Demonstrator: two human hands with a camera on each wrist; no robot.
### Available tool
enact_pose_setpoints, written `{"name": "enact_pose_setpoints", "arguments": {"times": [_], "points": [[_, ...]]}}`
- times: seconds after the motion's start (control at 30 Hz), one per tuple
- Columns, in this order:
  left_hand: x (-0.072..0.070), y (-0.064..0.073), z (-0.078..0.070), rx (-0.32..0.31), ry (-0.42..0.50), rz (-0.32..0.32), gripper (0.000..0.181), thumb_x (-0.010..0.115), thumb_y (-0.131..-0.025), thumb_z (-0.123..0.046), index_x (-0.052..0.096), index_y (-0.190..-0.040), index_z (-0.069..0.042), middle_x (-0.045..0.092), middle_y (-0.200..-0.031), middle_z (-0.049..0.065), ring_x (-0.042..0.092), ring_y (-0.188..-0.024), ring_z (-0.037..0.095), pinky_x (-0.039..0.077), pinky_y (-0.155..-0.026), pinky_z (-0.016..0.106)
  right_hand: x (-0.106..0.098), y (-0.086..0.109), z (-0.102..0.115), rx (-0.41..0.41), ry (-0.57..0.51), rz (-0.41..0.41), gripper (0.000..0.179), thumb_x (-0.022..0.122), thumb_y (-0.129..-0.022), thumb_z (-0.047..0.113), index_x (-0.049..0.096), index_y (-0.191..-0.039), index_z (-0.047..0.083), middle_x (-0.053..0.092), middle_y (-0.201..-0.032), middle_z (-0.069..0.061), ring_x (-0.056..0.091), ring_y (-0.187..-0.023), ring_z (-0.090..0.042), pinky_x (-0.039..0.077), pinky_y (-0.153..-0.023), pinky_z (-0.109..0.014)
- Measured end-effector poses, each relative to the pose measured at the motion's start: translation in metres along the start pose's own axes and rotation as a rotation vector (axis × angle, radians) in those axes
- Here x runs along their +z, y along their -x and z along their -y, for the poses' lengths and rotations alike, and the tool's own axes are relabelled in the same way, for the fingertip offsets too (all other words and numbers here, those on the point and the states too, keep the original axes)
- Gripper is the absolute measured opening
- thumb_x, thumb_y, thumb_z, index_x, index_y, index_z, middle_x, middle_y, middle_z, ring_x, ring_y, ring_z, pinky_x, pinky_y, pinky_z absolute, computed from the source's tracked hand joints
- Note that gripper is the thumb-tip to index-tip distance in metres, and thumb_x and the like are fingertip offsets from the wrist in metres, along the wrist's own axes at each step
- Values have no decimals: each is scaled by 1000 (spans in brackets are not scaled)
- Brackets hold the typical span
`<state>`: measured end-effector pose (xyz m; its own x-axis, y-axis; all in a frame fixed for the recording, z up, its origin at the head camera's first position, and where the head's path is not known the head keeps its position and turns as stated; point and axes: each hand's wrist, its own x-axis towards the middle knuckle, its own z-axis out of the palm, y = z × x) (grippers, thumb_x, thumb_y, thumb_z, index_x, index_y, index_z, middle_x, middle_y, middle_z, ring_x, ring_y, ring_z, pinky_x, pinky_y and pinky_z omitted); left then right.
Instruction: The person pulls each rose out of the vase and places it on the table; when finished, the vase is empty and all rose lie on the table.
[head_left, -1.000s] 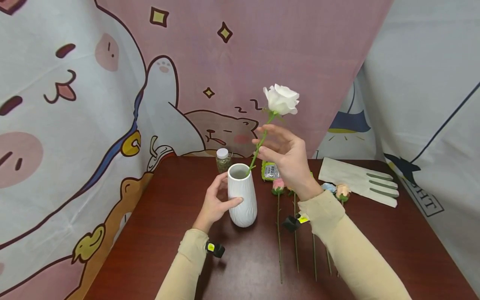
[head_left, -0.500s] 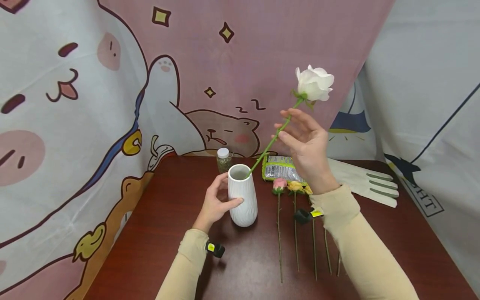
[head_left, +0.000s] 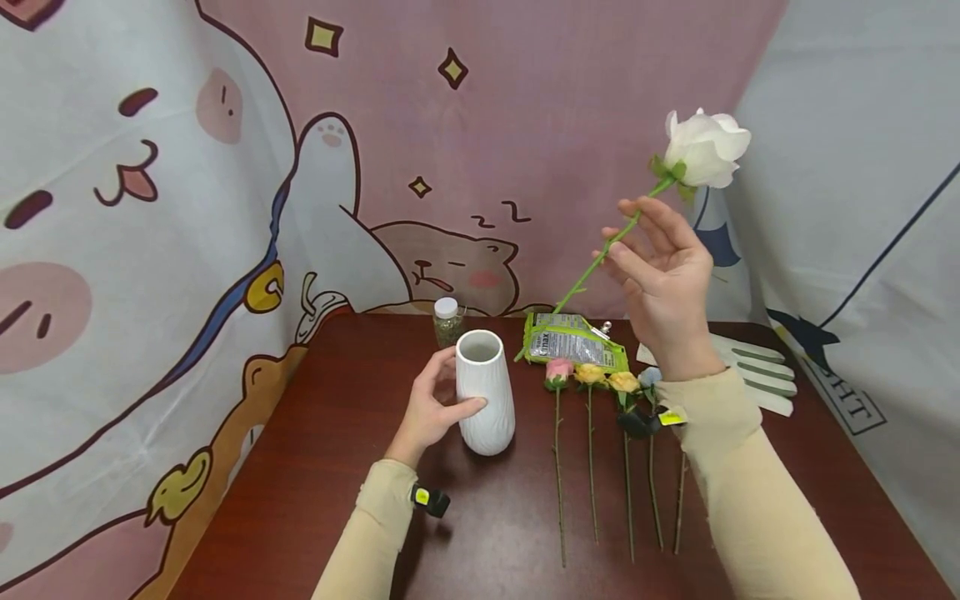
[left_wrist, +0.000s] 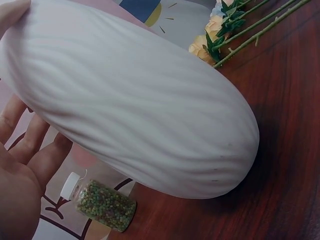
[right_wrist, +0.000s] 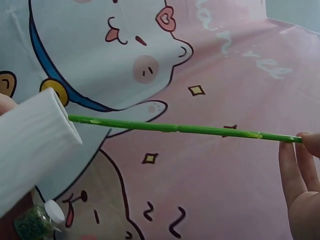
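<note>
In the head view my left hand [head_left: 431, 410] grips a white ribbed vase [head_left: 487, 408], thumb in front, other fingers round its far side. The vase stands upright on the table, its mouth open to view. My right hand [head_left: 667, 275] pinches the green stem of a white rose [head_left: 707, 150] between thumb and fingers, well up the stem. The rose slants, bloom up and right, its lower stem end out of the vase, just right of the mouth. In the right wrist view the stem [right_wrist: 175, 128] spans from beside the vase rim [right_wrist: 65, 117] to my fingertips.
Several flowers lie in a row to the right: a pink rose [head_left: 558, 372], yellow ones [head_left: 590, 375] and a blue one [head_left: 649, 377]. Behind them are a green-grey packet [head_left: 562, 337] and a pale glove [head_left: 761, 367]. A white-capped jar of green beads [head_left: 448, 325] stands behind the vase.
My right hand has moved right and up with the white rose, and the stem end has come out of the vase mouth. My left hand and the vase have stayed put.
</note>
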<state>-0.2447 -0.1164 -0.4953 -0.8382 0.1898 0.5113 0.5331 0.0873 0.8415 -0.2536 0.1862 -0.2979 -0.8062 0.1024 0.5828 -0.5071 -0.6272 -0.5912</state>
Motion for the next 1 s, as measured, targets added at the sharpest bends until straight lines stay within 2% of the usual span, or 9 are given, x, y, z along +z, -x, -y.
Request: {"name": "enact_pose_setpoints", "arguments": {"times": [0.23,0.5,0.67,1.0], "points": [[-1,0,0,0,0,1,76,90,-76,3,57,-143,-12,69,-112,13,67,-101,24,61,-82,43,-23,2,16,36,-63,-26,48,60,-91,-26,61,-135,-8,70,-130,-19,74,-97,-30,64,-79,-39],[0,0,0,-8,15,3,77,89,-76,4,57,-144,-12,68,-114,14,67,-102,25,60,-82,45,-71,16,28,44,-21,-39,48,55,-92,-29,56,-137,-15,69,-129,-23,75,-95,-31,63,-77,-39],[0,-1,1,-11,7,6,76,90,-77,3,57,-143,-13,69,-113,12,67,-103,25,61,-83,43,-103,27,34,64,69,-49,48,54,-92,-29,54,-139,-17,69,-129,-22,77,-93,-29,63,-76,-37],[0,0,4,-10,26,1,75,90,-76,3,58,-143,-13,68,-111,12,67,-103,23,60,-81,44,-160,58,40,242,356,-103,48,63,-93,-21,63,-138,-5,74,-126,-7,75,-92,-16,62,-74,-28]]}}
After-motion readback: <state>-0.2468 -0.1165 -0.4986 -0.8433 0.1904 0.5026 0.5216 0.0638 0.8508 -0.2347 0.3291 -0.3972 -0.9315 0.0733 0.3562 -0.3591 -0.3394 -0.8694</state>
